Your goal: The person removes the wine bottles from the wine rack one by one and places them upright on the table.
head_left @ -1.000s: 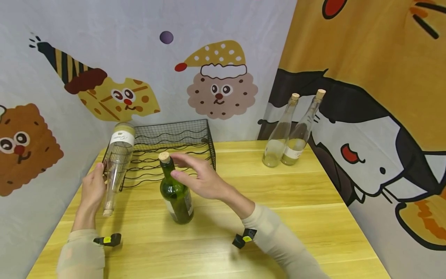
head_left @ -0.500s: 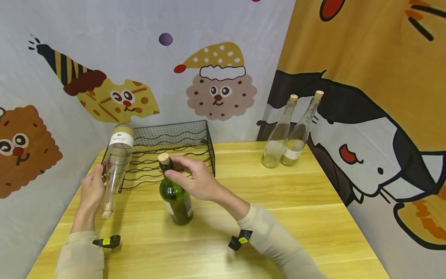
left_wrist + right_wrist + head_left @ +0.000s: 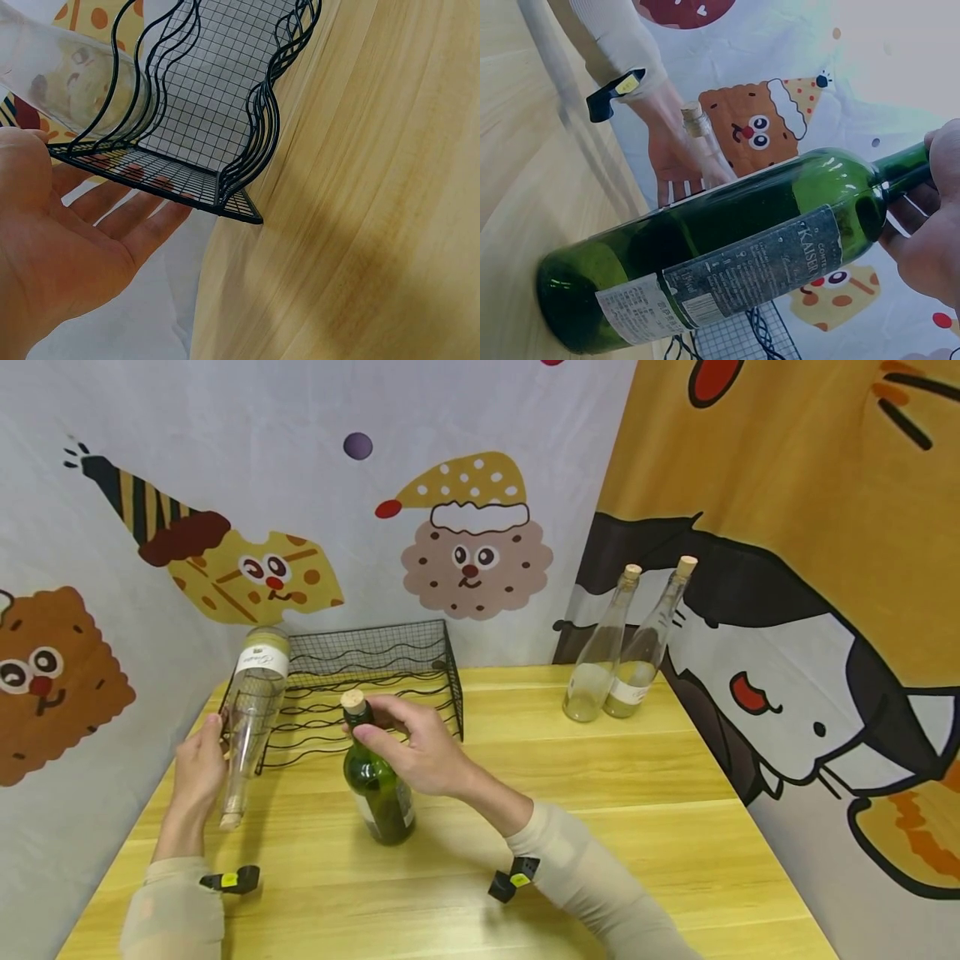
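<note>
My right hand (image 3: 425, 747) grips a green wine bottle (image 3: 381, 793) by the neck, thumb in front and fingers curled behind, just below its cork. The bottle stands upright on the table; the right wrist view shows its dark label (image 3: 757, 259). At the left, a clear corked bottle (image 3: 255, 710) lies on the top of a black wire wine rack (image 3: 367, 652), base toward the wall, cork toward me. My left hand (image 3: 201, 768) is at the rack's left side. In the left wrist view its straight fingers (image 3: 142, 221) rest along the outside of the mesh end panel.
Two clear corked bottles (image 3: 596, 668) stand close together at the back right of the wooden table (image 3: 600, 827). Printed cloth walls (image 3: 510, 410) enclose the table at the back and both sides.
My right hand has moved slightly left and closed its thumb and fingers round the green bottle's neck. The left hand and the clear bottle on the rack have stayed put.
</note>
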`<state>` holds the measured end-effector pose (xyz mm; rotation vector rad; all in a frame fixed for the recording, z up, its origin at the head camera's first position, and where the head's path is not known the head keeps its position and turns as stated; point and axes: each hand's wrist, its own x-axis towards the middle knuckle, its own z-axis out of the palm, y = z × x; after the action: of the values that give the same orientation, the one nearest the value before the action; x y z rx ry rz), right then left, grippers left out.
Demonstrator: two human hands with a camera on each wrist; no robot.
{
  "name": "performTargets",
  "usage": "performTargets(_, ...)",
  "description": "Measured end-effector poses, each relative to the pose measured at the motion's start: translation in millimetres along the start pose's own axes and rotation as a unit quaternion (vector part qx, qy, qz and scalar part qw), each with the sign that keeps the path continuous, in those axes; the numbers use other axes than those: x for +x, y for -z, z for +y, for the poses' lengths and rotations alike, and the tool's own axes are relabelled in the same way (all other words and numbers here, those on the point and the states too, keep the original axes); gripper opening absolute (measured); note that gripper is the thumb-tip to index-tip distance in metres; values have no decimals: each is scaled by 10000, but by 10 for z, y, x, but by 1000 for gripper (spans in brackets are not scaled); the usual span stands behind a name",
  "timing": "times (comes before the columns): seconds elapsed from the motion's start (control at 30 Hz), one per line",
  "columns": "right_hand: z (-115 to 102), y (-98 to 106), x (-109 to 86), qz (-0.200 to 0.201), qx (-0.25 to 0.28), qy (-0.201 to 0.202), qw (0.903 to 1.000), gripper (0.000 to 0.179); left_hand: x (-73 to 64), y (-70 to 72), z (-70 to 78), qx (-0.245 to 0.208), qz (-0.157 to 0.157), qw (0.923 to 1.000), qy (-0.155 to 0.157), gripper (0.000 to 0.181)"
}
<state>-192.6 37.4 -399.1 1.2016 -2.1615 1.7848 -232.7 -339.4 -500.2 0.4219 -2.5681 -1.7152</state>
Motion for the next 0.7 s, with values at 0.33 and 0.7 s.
performTargets(0.33,-11,24,-46,14,10,8,10000,32,11,10,-11,-13,-14,10000,48,82)
performTargets(0.7,-67,167,-114,371,202,253,9988,29,-1,19,-17,56,-26,10000,-13,89)
